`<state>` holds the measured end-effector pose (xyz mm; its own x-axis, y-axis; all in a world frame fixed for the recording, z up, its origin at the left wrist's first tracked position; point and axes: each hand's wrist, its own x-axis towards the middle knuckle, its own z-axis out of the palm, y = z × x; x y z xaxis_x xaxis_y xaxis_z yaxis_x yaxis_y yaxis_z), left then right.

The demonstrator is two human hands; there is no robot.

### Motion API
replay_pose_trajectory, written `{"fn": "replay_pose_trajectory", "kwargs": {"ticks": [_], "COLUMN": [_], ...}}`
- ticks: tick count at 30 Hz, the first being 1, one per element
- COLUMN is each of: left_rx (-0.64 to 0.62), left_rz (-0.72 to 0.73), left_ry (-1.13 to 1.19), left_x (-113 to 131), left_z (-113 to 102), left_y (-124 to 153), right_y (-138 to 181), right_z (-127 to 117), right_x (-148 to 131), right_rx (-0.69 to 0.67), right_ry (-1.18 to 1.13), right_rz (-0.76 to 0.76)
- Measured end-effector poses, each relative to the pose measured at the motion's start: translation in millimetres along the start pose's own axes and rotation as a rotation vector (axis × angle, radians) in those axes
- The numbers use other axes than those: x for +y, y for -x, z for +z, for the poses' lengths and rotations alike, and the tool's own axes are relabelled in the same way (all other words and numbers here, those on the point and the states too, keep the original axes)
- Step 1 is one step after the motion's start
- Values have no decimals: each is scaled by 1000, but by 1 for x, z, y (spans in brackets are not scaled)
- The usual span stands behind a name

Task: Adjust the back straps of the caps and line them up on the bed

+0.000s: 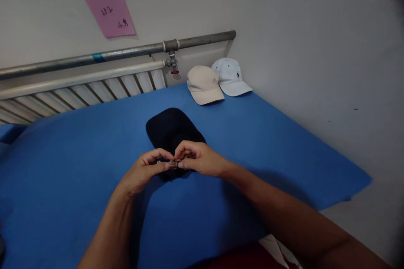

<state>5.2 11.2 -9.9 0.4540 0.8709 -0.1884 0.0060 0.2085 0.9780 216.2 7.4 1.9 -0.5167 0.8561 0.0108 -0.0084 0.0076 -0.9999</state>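
Dk cap [172, 128], fingers [159, 154] @ edge [166, 176], room L

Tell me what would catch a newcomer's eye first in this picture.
Probably the dark cap in the middle of the blue surface, its near edge pinched by the left hand and right hand. Next, the pink note on the wall at upper left, then the beige cap and pale cap side by side at the far corner.
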Motion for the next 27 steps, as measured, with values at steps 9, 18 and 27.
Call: {"fn": "replay_pose_trajectory", "kwargs": {"ticks": [9, 18, 27], "left_rx": [39, 26, 40], "left_rz": [38, 44, 30], "left_ry": [21, 9, -18], "left_x": [-2, 1, 2], "left_z": [-4, -3, -1], "left_y": [-1, 1, 1], "right_y": [5, 4, 4], "right_z": [-4, -5, -4], "right_x": [-11, -7, -5], "right_rx": [2, -18, -22], "right_ry": [202, 155, 143], "right_rz": [-5, -92, -98]}}
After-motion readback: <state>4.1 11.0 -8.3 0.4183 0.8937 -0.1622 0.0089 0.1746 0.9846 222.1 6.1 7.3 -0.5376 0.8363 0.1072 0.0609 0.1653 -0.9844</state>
